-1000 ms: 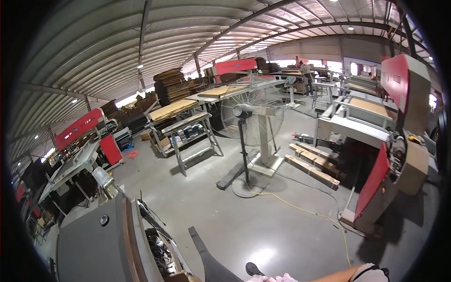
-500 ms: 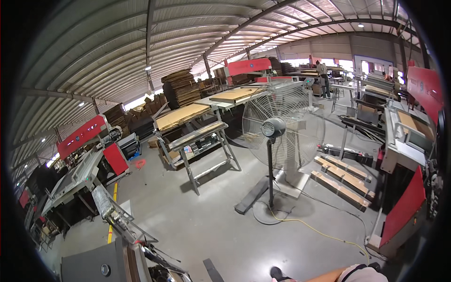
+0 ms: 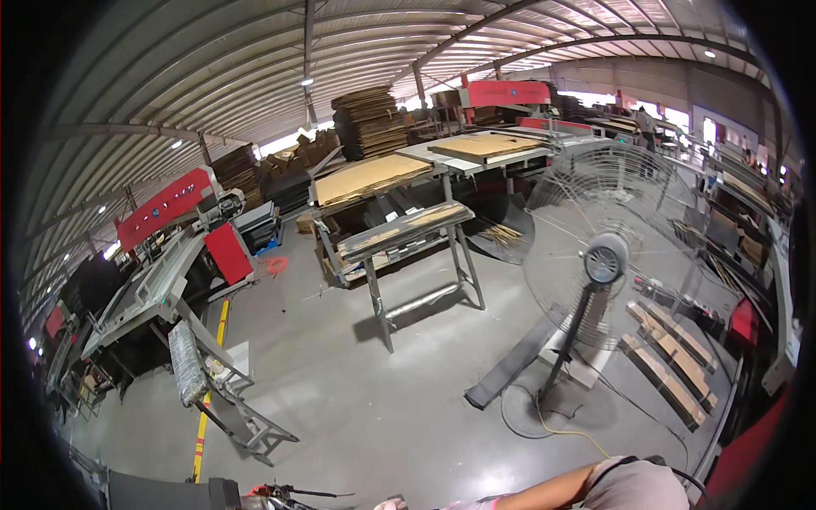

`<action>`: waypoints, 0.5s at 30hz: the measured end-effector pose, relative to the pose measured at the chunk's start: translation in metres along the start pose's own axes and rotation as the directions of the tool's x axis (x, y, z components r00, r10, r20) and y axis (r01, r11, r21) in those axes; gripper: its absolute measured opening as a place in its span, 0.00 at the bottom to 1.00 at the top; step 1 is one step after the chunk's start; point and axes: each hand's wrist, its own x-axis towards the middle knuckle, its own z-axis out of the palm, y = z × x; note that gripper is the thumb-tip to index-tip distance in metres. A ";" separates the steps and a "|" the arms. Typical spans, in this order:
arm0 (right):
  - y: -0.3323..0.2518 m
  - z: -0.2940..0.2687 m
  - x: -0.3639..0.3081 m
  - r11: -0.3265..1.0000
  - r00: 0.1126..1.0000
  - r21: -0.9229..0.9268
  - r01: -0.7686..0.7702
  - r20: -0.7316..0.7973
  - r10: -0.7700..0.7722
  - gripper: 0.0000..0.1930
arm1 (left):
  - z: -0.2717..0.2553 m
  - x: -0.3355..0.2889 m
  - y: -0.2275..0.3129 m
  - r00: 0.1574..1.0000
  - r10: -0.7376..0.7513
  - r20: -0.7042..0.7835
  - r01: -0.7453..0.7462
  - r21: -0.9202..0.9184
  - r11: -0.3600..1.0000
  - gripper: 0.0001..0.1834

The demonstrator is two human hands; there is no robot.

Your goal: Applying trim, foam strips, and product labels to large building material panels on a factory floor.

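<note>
My right forearm reaches in from the lower right, with a light grey sleeve above it. Of my right hand, just a pinkish edge shows at the bottom rim, so its fingers are hidden. Farther left on that rim lies a small pale pink patch, perhaps fingertips, against the end of a dark piece. Which hand it belongs to, and whether it grips that piece, I cannot tell. Nothing else of my left hand shows.
A large caged pedestal fan stands at right, its yellow cord on the floor. Bundled long boards lie beyond it. A trestle stand is ahead, a smaller stand at left, and a red machine far left.
The view has turned left, so the fan and stands sit farther right. More of my right forearm has come in, and the dark strip at the bottom now shows only its end.
</note>
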 end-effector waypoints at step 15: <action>0.086 -0.264 0.282 0.674 0.769 0.532 -0.512 0.634 0.082 0.16 | -0.150 0.246 0.023 0.946 -0.216 0.241 0.173 0.189 0.967 0.39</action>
